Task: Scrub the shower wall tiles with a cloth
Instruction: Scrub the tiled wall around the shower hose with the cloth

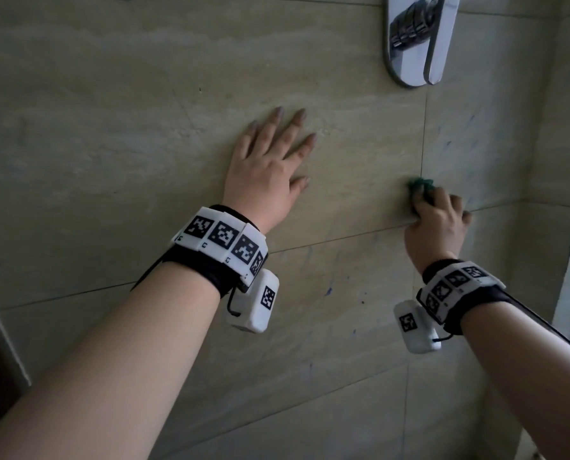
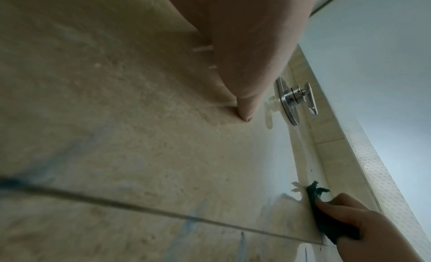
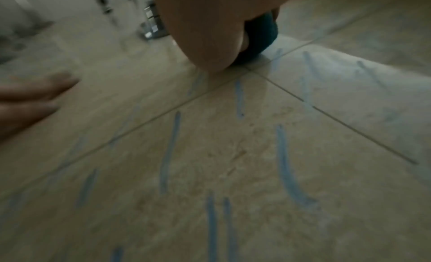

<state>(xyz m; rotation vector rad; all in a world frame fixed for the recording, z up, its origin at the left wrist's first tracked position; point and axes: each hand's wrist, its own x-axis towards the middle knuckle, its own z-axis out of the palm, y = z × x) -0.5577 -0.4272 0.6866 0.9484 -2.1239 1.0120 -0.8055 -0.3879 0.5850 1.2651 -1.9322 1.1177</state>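
Where the two forearms reach in from below, each carries a wristband (image 1: pixel 223 242) of black-and-white markers with a small white camera box hanging under it. The right hand (image 1: pixel 437 224) is the nearer to the corner of the shower; its fingers (image 1: pixel 456 202) are curled tight round a dark green cloth (image 1: pixel 421 184), bunched into a wad with no clear long axis, its ragged tip pointing up the wall and pressed to the tiles (image 1: pixel 111 127) right at a crossing of grout lines. The left hand (image 1: pixel 270 167) lies flat on the tile beside it, apart from the cloth, fingers (image 1: pixel 293 127) straight and spread, tips pointing up and a little right.

The tiles are large, beige and stone-veined, with thin dark grout. Above the cloth sits a chrome mixer (image 1: pixel 416 38) (its lever hangs downward). A pale frame edge runs down the far right.

The right wrist view alone shows bold blue streaks (image 3: pixel 283 155) on the tile below the cloth; from the head they are only faint flecks. The left wrist view shows the mixer (image 2: pixel 293 100) in profile, standing out from the wall, and the cloth's (image 2: pixel 314 192) frayed ends touching the tile.
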